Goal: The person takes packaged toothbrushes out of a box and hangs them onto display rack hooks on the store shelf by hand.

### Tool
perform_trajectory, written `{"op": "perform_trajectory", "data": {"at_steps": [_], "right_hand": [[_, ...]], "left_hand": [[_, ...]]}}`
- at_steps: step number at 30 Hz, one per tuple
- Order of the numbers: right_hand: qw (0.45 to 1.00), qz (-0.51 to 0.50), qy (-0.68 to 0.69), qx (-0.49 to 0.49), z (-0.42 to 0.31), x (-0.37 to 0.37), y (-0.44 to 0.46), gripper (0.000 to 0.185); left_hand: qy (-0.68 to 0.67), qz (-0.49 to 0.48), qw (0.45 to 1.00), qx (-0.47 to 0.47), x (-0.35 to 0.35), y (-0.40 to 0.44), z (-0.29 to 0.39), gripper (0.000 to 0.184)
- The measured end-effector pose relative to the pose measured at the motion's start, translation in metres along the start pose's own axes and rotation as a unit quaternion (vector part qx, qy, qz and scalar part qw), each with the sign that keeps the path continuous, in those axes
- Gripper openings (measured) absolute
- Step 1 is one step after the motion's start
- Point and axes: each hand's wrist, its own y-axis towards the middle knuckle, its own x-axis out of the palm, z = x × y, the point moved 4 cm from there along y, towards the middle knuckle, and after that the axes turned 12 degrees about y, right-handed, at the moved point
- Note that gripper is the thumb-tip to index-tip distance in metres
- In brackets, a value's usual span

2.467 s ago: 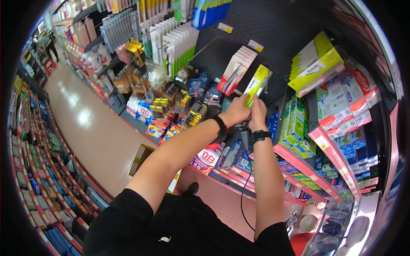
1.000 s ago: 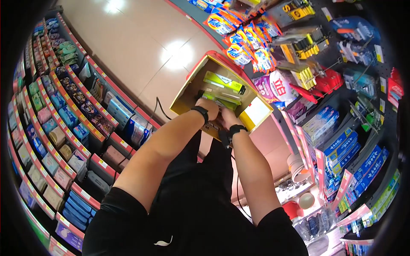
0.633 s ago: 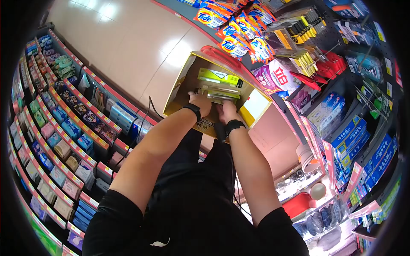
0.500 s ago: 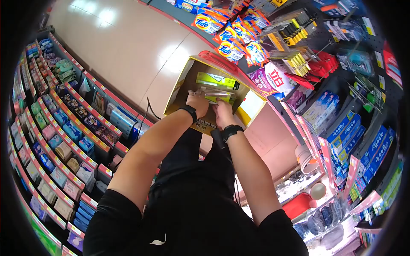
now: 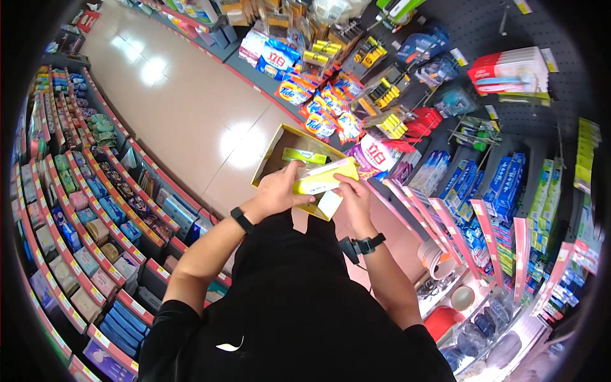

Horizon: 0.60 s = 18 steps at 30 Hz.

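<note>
Both my hands hold a yellow-green blister pack (image 5: 328, 176), long and narrow with a clear, shiny side; I cannot tell what is inside. My left hand (image 5: 279, 190) is closed on its left end, the thumb below and fingers above. At the right end, the fingers of my right hand (image 5: 354, 196) grip the pack's lower corner. Beneath it is an open yellow cardboard box (image 5: 266, 167), close in front of my legs. Inside that box lies another yellow-green package (image 5: 305, 156) with a dark end. My hands hide part of the box's contents.
Shelves of small packaged goods (image 5: 105, 207) curve along the left. Tide bags (image 5: 296, 89) and a Liby bag (image 5: 374, 153) stand on the right shelf beyond the box. Red-and-white packs (image 5: 509, 72) hang on the dark pegboard. Tiled floor (image 5: 191, 121) runs between the shelves.
The yellow-green pack has been lifted out of the box and now tilts above it in both hands. My view has shifted right, showing more of the pegboard.
</note>
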Motion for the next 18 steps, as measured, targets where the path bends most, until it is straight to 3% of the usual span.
{"op": "perform_trajectory", "data": {"at_steps": [2, 4, 5, 7, 9, 10, 12, 14, 16, 17, 18], "right_hand": [[0.999, -0.002, 0.024, -0.022, -0.030, 0.003, -0.018, 0.027], [0.993, -0.009, 0.109, -0.053, -0.051, -0.001, -0.030, 0.026], [0.989, -0.025, 0.136, -0.042, -0.053, -0.005, -0.033, 0.030], [0.987, -0.029, 0.148, -0.052, -0.067, -0.004, -0.047, 0.036], [0.981, -0.012, 0.176, -0.076, -0.087, 0.001, -0.056, 0.058], [0.981, -0.013, 0.174, -0.083, -0.098, 0.004, -0.062, 0.058], [0.973, 0.004, 0.096, -0.209, -0.132, 0.010, -0.076, 0.066], [0.972, 0.021, 0.033, -0.233, -0.147, -0.001, -0.079, 0.065], [0.932, -0.092, -0.268, -0.226, -0.154, 0.001, -0.075, 0.062], [0.949, -0.137, -0.237, -0.155, -0.149, -0.002, -0.076, 0.051], [0.949, -0.133, -0.238, -0.159, -0.151, 0.001, -0.079, 0.051]], "left_hand": [[-0.028, 0.054, 0.998, 0.029, -0.005, -0.009, -0.001, 0.071], [-0.296, 0.027, 0.954, 0.028, -0.017, -0.009, 0.006, 0.051], [-0.405, 0.047, 0.913, 0.019, -0.023, -0.015, 0.011, 0.030], [-0.401, 0.050, 0.914, 0.022, -0.051, -0.019, 0.026, 0.028], [-0.410, 0.054, 0.910, 0.040, -0.071, -0.016, 0.034, 0.023], [-0.409, 0.057, 0.909, 0.046, -0.081, -0.016, 0.037, 0.023], [-0.319, 0.062, 0.942, 0.084, -0.107, -0.016, 0.046, 0.020], [-0.298, 0.052, 0.949, 0.087, -0.126, -0.018, 0.056, 0.018], [-0.221, 0.032, 0.951, 0.216, -0.142, -0.018, 0.073, 0.020], [-0.201, 0.021, 0.946, 0.254, -0.144, -0.015, 0.080, 0.021], [-0.200, 0.020, 0.945, 0.260, -0.149, -0.011, 0.085, 0.021]]}}
